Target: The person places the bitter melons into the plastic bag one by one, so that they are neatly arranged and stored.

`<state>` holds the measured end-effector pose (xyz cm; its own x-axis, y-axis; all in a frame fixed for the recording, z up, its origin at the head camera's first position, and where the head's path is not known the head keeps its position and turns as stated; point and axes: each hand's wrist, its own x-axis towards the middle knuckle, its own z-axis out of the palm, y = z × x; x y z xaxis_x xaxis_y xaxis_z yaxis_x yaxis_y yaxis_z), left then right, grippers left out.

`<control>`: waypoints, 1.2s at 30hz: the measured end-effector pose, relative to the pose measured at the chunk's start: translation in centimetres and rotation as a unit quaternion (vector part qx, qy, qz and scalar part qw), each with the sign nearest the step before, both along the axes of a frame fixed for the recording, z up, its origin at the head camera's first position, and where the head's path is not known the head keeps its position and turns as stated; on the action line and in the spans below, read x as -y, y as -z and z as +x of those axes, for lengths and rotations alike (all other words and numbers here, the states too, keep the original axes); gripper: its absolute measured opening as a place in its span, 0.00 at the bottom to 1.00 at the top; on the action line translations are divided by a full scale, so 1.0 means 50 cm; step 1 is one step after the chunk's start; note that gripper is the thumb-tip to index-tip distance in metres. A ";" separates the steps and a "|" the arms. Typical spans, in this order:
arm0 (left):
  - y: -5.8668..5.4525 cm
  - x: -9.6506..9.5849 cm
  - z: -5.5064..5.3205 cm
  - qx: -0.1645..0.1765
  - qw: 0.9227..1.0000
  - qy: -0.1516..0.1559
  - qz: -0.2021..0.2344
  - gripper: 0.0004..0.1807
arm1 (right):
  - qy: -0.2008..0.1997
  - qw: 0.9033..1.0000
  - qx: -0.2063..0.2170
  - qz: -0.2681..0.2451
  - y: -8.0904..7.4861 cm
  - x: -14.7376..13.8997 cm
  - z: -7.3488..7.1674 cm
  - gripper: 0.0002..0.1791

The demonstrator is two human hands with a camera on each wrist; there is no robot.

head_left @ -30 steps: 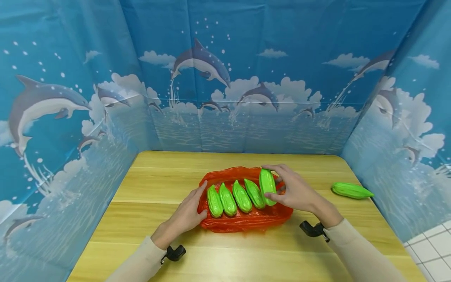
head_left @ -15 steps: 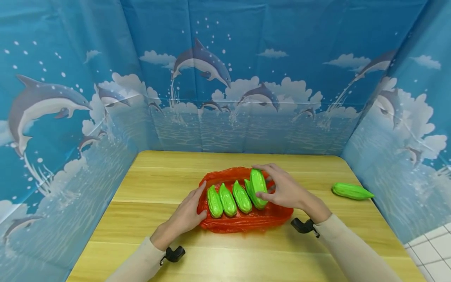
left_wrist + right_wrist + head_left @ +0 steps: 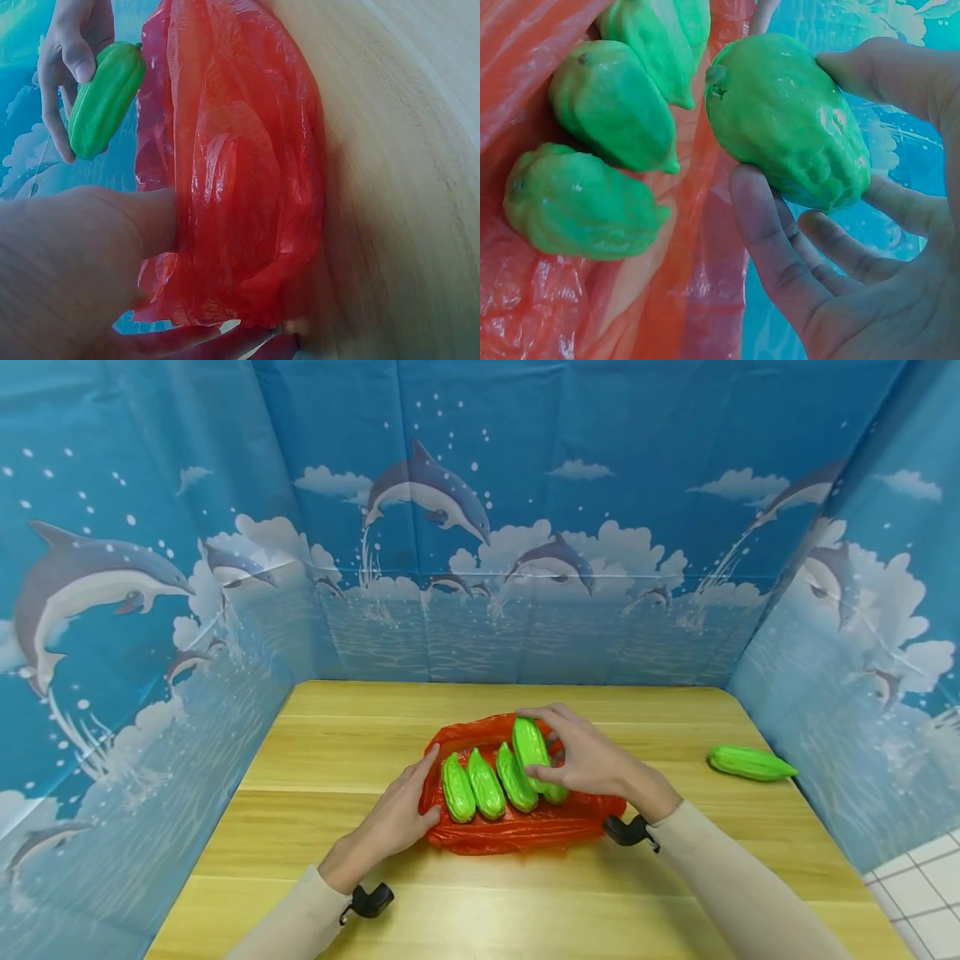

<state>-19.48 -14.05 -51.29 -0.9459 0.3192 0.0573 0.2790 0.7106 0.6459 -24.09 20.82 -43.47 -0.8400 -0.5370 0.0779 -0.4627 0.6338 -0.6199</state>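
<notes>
My right hand (image 3: pixel 581 753) holds a glossy green ridged gourd (image 3: pixel 530 750) between thumb and fingers, upright over the red plastic bag (image 3: pixel 487 841). In the right wrist view, the held gourd (image 3: pixel 787 120) shows its stem end, with fingers below and thumb at its far side. Several like gourds lie side by side in the open bag, among them a leftmost gourd (image 3: pixel 458 789); another is partly hidden under the held one. My left hand (image 3: pixel 397 806) grips the bag's left edge, thumb at the plastic (image 3: pixel 240 187) and fingers on its far side.
A single green gourd (image 3: pixel 750 763) lies at the right edge of the wooden table (image 3: pixel 315 827). A blue curtain (image 3: pixel 480 635) printed with dolphins encloses the back and sides. White floor tiles (image 3: pixel 930 893) show at the lower right.
My right hand has moved left over the bag with the gourd, from beside the rightmost lying gourd to over it. The left hand has stayed at the bag's left edge.
</notes>
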 end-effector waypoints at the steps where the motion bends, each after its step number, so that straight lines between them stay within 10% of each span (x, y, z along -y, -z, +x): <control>1: -0.001 0.000 0.000 0.000 1.000 0.000 0.001 0.57 | -0.002 1.000 0.000 0.001 0.001 0.003 -0.002 0.49; 36: -0.014 0.000 -0.001 -0.018 1.000 0.016 0.007 0.54 | -0.068 0.997 0.012 0.043 0.012 0.130 -0.035 0.48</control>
